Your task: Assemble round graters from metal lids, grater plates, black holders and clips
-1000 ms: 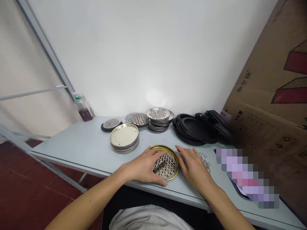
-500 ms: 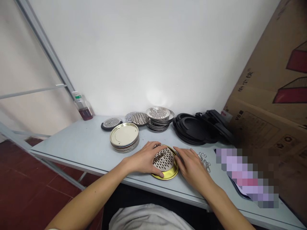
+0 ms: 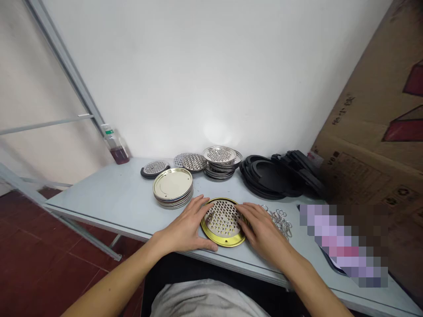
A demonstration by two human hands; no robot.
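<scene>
The left grip [image 3: 187, 226] covers a part of the left rim of the yellow dish [image 3: 228, 240]; the right grip [image 3: 262, 224] hides some of its right rim. Mosaic squares hide most of the flat object [image 3: 331, 263] at near right. The cardboard box [image 3: 366, 145] is cut by the right edge.

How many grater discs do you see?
At least 6: one disc in the front gold dish; one disc in the left black ring; two overlapping discs at the back; two discs atop the metal stack. More may be hidden there.

white wall [image 3: 198, 66] behind grey table [image 3: 109, 189]; red tiled floor [image 3: 39, 268] lower left; light patch [image 3: 213, 131] on wall
</scene>
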